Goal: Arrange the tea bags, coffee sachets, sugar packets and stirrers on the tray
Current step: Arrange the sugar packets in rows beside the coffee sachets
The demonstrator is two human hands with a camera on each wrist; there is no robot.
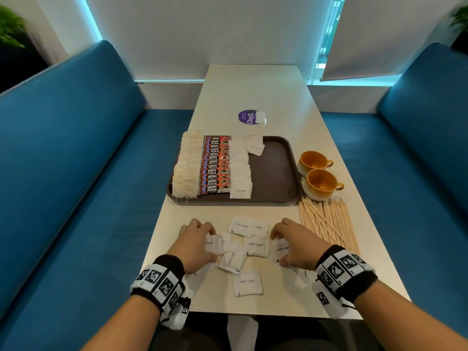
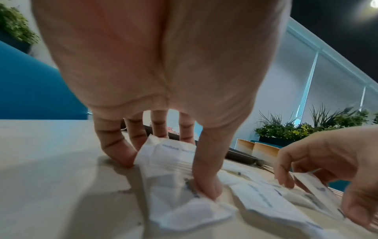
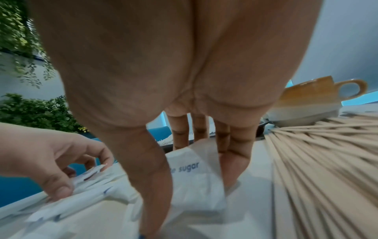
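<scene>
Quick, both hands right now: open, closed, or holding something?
Left hand: grip closed on a sugar packet on the table.
Right hand: grip closed on another sugar packet, also on the table.

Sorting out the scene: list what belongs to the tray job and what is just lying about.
Job: tray, tea bags, coffee sachets, sugar packets, stirrers.

Lying about: two orange cups, purple sticker.
</scene>
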